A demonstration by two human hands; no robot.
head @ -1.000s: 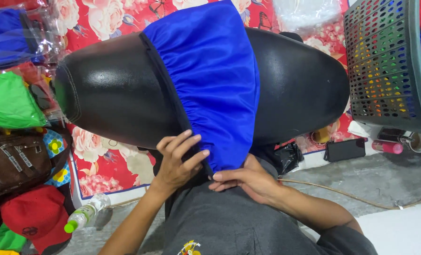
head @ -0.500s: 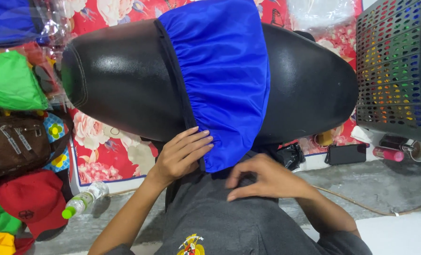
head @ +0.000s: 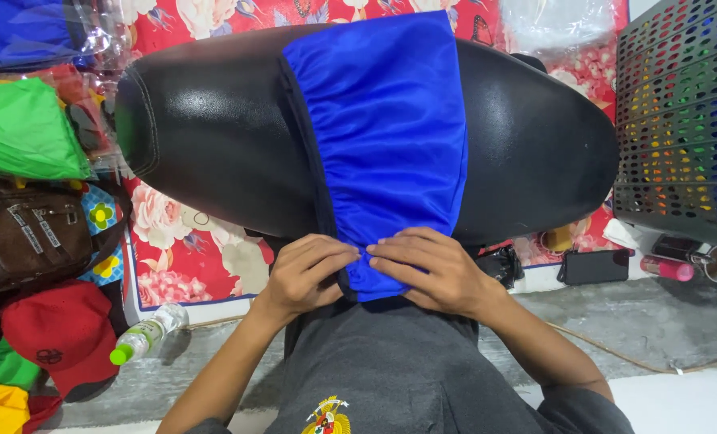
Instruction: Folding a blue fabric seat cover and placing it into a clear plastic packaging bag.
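Nearest the camera: dark grey shirt (head: 406, 370) w/ a small coloured emblem low on the chest. Person sits close behind a black seat (head: 213, 137), which lies across the lap.

Left hand (head: 306, 269) & right hand (head: 435, 269) meet at the near edge of the seat, knuckles up, fingertips almost touching. Both sets of fingers curled shut, pinching the gathered hem of the blue cover (head: 382, 128). Judged: the grip sits at the hem because that is where the elastic bunches, so both hands together can pull it under the seat rim.

The cover wraps the seat's mid-section only; black shows bare to left & right. Dark piping runs down the cover's left edge. Cloth is wrinkled near the hands, smoother toward the far side.

Floor, left side: plastic bottle (head: 145, 337) w/ green cap, red cap (head: 57, 333), brown bag (head: 24, 237), green cloth (head: 20, 128) farther up. Right side: dark phone (head: 593, 265), pink tube (head: 664, 268), grey perforated basket (head: 680, 120). Under all of it, a red flowered mat (head: 181, 249).

Vs half a sec earlier: left hand lay flatter w/ fingers spread, right hand sat lower on the shirt, apart from the left. Now both have closed in on the hem, side by side. Seat & cover look unmoved.
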